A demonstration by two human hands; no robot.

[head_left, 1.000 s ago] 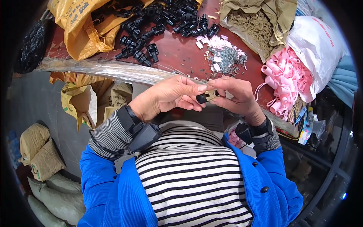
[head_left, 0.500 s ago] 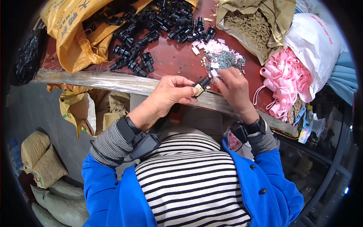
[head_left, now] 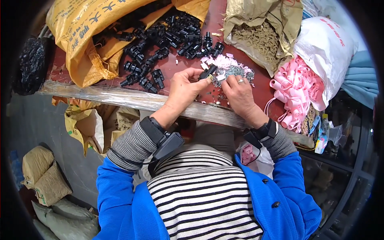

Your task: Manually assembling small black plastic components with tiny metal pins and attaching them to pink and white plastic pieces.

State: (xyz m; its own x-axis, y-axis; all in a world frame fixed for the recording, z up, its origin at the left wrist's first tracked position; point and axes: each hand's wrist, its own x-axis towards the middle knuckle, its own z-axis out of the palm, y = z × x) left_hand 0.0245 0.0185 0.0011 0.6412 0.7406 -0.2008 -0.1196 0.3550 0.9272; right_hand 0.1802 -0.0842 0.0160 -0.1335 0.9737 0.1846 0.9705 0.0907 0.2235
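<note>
My left hand (head_left: 185,89) is closed on a black plastic fitting (head_left: 209,72), pinching it between thumb and fingers. A small beige piece (head_left: 211,76) sits against the fitting by the thumb tip. My right hand (head_left: 241,96), with a ring on one finger, reaches into a pile of small grey metal parts (head_left: 233,71). Its fingers are bent together and the tips are hidden, so what they grip cannot be made out. Small pale pink pieces (head_left: 222,61) lie scattered just beyond the metal parts.
Many black fittings (head_left: 172,36) spill from a yellow woven sack (head_left: 80,44) on the red table (head_left: 176,66). A brown bag of tan curved pieces (head_left: 260,40) stands behind. Pink strap loops (head_left: 296,92) spill from a white sack (head_left: 326,52) at right. Paper bags (head_left: 86,126) hang below.
My left hand has moved up and farther over the table with the black fitting, which is now tilted differently. My right hand has turned, its fingertips now down in the metal parts.
</note>
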